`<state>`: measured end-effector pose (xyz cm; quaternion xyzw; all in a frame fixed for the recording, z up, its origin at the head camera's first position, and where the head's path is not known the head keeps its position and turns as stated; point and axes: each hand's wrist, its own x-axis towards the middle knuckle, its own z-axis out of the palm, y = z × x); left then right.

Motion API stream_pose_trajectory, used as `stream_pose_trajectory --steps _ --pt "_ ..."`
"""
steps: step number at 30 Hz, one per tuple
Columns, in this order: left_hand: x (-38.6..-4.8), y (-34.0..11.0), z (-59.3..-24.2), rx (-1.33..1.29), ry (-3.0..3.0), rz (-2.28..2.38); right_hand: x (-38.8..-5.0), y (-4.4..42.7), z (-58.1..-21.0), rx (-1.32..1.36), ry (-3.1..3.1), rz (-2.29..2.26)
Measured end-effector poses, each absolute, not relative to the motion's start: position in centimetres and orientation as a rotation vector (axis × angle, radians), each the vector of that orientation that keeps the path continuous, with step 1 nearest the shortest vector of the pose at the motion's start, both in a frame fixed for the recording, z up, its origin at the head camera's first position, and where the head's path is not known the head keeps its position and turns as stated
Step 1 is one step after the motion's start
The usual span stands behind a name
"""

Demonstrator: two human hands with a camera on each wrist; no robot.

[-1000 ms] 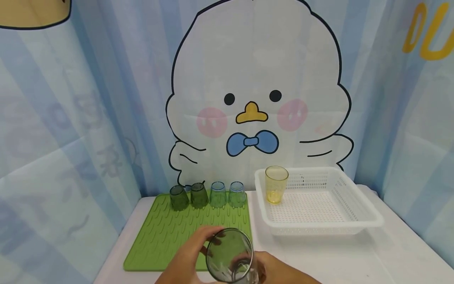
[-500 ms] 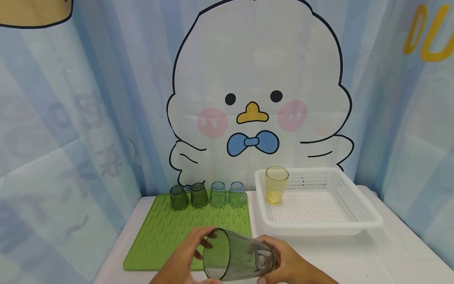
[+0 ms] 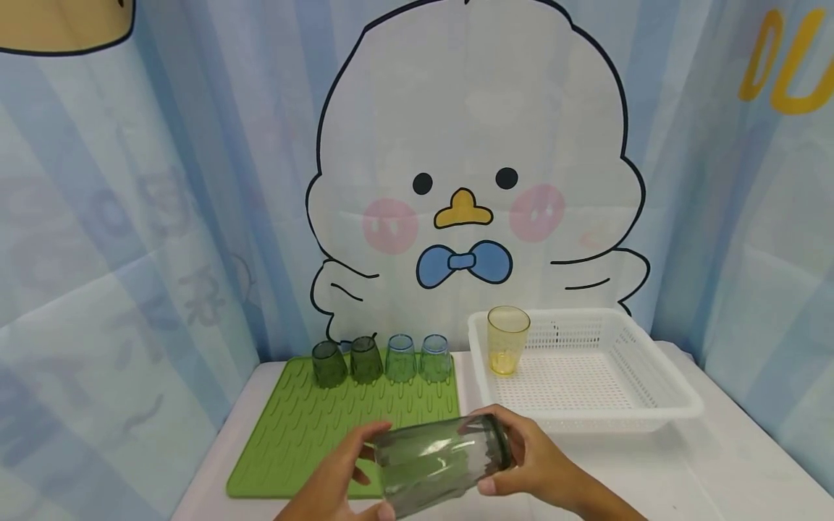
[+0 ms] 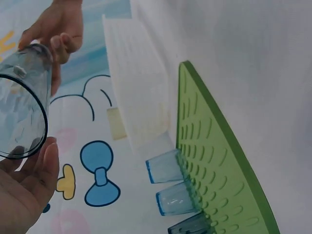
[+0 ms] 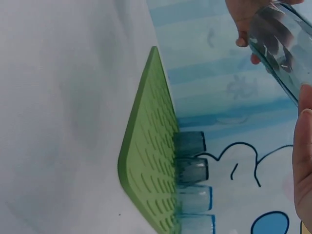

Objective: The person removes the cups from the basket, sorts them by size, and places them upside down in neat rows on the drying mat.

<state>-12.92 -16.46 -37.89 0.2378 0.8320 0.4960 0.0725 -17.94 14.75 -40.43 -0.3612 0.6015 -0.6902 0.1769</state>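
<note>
A tall clear grey-tinted drinking glass (image 3: 433, 467) lies slanted in the air between both hands, in front of the green mat (image 3: 287, 456). My left hand (image 3: 332, 474) holds its open rim end, with thumb below and fingers above. The right hand (image 3: 537, 463) grips the thick base end. In the left wrist view the glass's (image 4: 29, 63) dark rim rests between the left hand's (image 4: 29, 190) thumb and fingers. The right wrist view shows only part of the glass (image 5: 280, 44) and the right hand (image 5: 304, 161).
Two dark glasses (image 3: 366, 359) and two bluish glasses (image 3: 400, 358) stand in a row along the mat's back edge. A white plastic basket (image 3: 586, 420) sits back right, with an upright yellow glass (image 3: 508, 340) in its left side. A printed curtain (image 3: 469, 108) hangs behind.
The glass's mouth has turned from facing the head camera to pointing left, showing its side. The right hand has moved right and slightly up with the base; the left hand has shifted slightly left.
</note>
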Motion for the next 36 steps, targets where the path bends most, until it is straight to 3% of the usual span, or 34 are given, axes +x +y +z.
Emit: stream_pose_trajectory --steps 15,36 --pt "-14.1 -16.9 -39.0 0.589 2.404 1.431 -18.7 12.8 -38.5 -1.174 1.671 -2.024" --pt "-14.4 -19.2 -40.5 0.461 2.494 1.379 -19.8 8.8 -36.9 -1.125 1.768 -1.966"
